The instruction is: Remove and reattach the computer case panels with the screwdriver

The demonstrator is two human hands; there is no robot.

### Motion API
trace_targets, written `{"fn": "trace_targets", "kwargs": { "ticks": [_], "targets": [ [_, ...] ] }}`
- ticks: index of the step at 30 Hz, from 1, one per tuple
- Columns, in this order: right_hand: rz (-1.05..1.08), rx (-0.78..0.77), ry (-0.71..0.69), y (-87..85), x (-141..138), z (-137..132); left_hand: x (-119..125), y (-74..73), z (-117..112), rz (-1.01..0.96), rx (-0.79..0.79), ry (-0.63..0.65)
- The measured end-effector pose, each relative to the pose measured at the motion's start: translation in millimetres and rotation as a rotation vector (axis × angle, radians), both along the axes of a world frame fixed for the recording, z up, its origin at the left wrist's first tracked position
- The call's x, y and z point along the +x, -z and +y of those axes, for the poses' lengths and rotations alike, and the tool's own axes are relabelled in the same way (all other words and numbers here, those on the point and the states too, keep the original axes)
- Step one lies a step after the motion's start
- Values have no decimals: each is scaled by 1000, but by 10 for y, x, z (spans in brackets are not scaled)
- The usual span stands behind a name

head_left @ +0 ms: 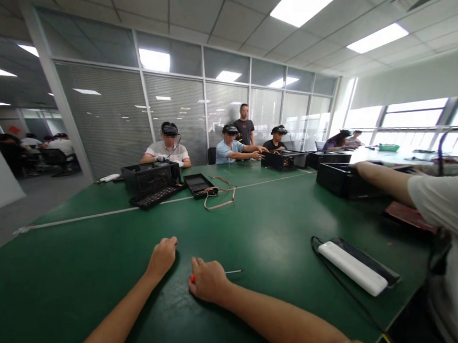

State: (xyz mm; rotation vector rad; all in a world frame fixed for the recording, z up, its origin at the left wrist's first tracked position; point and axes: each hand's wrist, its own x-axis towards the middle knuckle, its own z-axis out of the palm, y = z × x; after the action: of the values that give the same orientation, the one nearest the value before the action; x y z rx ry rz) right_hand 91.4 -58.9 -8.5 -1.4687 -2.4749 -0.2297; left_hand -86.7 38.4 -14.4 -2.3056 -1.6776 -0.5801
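Note:
On the green table (252, 232), my right hand (210, 281) is closed around a screwdriver (233, 271). Its red-orange handle end shows at the left of the fist, and the thin metal shaft sticks out to the right. To the left and slightly farther away, my left hand (163, 255) rests on the tabletop with its fingers curled in. The inside of that hand is hidden, so whether it holds anything small does not show. A short gap separates the two hands.
A white bar-shaped power bank (353, 267) lies at right on a dark flat piece, with a black cable beside it. Across the table are an opened black case (153, 178), a black tray (200, 185) and tan ribbon cables (220, 206). A co-worker's arm (386, 179) reaches into a black case at right.

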Motion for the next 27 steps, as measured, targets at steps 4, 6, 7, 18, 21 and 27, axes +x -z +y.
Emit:
{"fn": "trace_targets", "kwargs": {
  "ticks": [4, 6, 7, 18, 21, 27],
  "targets": [
    [21, -14, 38, -51, -4, 44, 131, 81, -668, -67, -28, 95],
    [39, -80, 114, -155, 19, 189, 151, 92, -894, -101, -41, 105],
    [48, -128, 165, -223, 42, 286, 156, 89, -975, -118, -48, 96],
    [174, -59, 490, -51, 172, 670, 135, 48, -1060, -219, -87, 70],
    [181, 23, 494, 64, 152, 672, 128, 61, -1031, -263, -96, 100],
    [137, -7, 483, 21, 167, 675, 113, 78, -1018, -302, -86, 140]
  ]
}}
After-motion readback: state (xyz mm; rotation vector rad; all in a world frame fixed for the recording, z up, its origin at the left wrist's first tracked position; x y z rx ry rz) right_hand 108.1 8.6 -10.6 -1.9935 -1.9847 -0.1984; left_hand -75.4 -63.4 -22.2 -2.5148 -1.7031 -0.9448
